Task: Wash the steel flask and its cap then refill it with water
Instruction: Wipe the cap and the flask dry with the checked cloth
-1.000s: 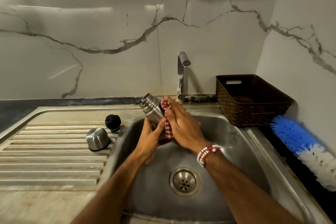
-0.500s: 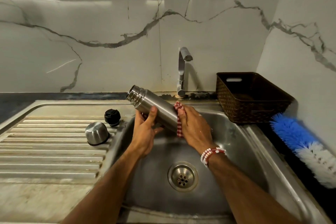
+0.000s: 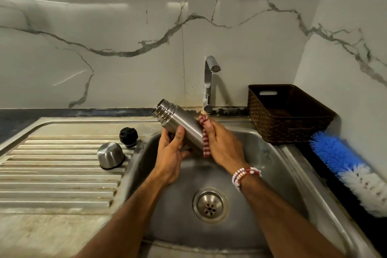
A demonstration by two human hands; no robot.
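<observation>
The steel flask (image 3: 178,122) is held tilted over the sink basin (image 3: 272,163), its open threaded mouth pointing up and to the left. My left hand (image 3: 170,153) grips the flask's middle from below. My right hand (image 3: 223,145) presses a red-and-white checked cloth (image 3: 205,142) around the flask's lower body, hiding its base. The steel cup cap (image 3: 110,155) lies upside down on the ribbed drainboard (image 3: 52,174). Just behind it stands the black stopper (image 3: 128,134).
A steel tap (image 3: 209,81) stands behind the basin, with no water running. The drain (image 3: 210,204) sits in the basin's middle. A dark woven basket (image 3: 289,113) is at the back right. A blue-and-white bottle brush (image 3: 347,172) lies along the right counter.
The flask has tipped from steep to more level, and more of its body shows. My right hand with the cloth has slid down towards the base. The view has shifted slightly.
</observation>
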